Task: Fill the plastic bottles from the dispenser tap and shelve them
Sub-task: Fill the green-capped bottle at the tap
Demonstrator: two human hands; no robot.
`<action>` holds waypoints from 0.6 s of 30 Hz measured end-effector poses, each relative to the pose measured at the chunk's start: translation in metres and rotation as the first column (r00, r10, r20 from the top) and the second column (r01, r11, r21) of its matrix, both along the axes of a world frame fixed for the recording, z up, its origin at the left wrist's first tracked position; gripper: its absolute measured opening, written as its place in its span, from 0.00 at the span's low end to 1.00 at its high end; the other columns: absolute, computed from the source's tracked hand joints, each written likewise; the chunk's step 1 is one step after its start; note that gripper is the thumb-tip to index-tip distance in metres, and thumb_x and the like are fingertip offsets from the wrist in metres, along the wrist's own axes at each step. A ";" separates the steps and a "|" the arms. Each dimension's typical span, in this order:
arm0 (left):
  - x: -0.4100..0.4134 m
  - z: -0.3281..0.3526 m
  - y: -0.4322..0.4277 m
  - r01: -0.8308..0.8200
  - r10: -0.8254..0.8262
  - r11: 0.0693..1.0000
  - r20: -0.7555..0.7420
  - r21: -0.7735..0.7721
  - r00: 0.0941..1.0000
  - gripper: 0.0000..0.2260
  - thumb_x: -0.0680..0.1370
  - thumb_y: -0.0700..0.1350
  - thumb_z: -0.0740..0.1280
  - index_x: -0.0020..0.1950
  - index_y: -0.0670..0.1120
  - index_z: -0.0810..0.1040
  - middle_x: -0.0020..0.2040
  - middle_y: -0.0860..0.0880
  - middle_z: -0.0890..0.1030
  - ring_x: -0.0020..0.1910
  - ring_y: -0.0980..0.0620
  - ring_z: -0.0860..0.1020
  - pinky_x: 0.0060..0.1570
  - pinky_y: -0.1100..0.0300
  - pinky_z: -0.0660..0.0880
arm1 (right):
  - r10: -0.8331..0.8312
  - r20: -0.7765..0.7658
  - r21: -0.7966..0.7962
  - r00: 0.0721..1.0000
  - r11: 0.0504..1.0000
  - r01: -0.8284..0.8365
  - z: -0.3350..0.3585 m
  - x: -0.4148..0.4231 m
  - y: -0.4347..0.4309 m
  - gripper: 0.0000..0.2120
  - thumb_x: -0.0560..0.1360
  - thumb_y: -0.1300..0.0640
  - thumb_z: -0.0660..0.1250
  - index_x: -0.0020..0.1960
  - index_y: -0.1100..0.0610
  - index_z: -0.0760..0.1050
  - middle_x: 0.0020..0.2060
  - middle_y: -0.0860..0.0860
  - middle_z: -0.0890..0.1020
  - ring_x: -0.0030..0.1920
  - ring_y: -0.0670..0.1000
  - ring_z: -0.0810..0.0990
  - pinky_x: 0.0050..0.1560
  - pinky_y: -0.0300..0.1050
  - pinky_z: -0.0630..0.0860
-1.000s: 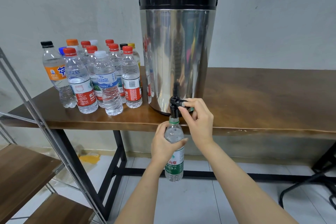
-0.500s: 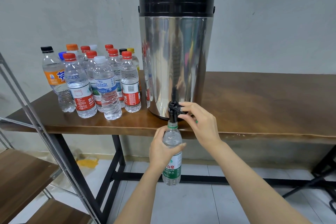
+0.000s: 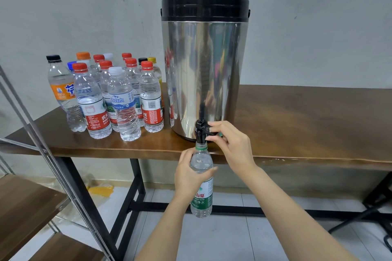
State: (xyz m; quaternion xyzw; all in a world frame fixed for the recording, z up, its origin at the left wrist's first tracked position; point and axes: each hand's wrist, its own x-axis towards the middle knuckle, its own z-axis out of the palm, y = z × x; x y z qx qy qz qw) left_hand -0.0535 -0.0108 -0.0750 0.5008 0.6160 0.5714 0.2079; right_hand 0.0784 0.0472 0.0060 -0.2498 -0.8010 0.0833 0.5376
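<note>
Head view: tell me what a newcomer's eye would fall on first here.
The tall steel dispenser with its black lid dominates, standing on the wooden table. At its tap, the left hand grips a green-labelled bottle just beneath, while the right hand pinches the lever. Left of the dispenser stands a cluster of capped bottles.

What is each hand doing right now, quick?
Left hand: grips the green-label bottle.
Right hand: pinches the black tap lever.
</note>
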 end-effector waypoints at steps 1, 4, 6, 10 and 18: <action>0.000 0.000 0.000 0.000 0.000 1.000 -0.004 -0.001 1.000 0.25 0.63 0.53 0.81 0.53 0.65 0.72 0.56 0.62 0.75 0.54 0.62 0.77 0.54 0.55 0.79 | 0.006 0.000 0.002 1.000 1.000 -0.006 0.001 0.000 -0.001 0.14 0.77 0.47 0.65 0.49 0.57 0.80 0.55 0.45 0.82 0.46 0.30 0.74 0.47 0.30 0.73; -0.001 0.001 0.000 -0.003 0.003 1.000 -0.007 -0.008 1.000 0.26 0.64 0.51 0.82 0.54 0.64 0.72 0.56 0.61 0.75 0.54 0.61 0.77 0.53 0.56 0.78 | 0.040 0.009 0.008 0.999 0.999 -0.040 0.004 0.002 0.000 0.12 0.77 0.49 0.64 0.49 0.57 0.81 0.54 0.46 0.82 0.47 0.37 0.77 0.48 0.36 0.77; -0.001 0.001 -0.001 0.006 -0.006 1.000 0.001 -0.009 1.000 0.26 0.64 0.51 0.82 0.56 0.62 0.73 0.56 0.61 0.75 0.55 0.60 0.77 0.53 0.57 0.78 | 0.057 0.018 0.020 0.998 0.998 -0.057 0.005 0.002 0.001 0.10 0.78 0.51 0.64 0.48 0.56 0.81 0.54 0.46 0.82 0.49 0.40 0.79 0.49 0.41 0.79; 0.000 0.000 0.000 0.008 -0.008 1.000 0.019 0.000 1.000 0.28 0.61 0.57 0.79 0.58 0.59 0.75 0.56 0.61 0.75 0.55 0.60 0.78 0.53 0.56 0.79 | 0.055 0.065 0.121 0.996 0.991 -0.063 0.015 0.003 0.002 0.10 0.79 0.54 0.62 0.48 0.59 0.79 0.48 0.49 0.83 0.47 0.44 0.82 0.42 0.47 0.81; -0.002 -0.001 0.001 0.012 -0.012 1.000 -0.011 -0.008 1.000 0.29 0.63 0.52 0.82 0.60 0.59 0.74 0.57 0.62 0.75 0.57 0.61 0.76 0.55 0.57 0.78 | -0.064 0.147 0.026 0.987 0.998 0.061 0.065 -0.041 0.010 0.13 0.75 0.43 0.68 0.42 0.52 0.79 0.34 0.41 0.79 0.35 0.44 0.74 0.36 0.41 0.72</action>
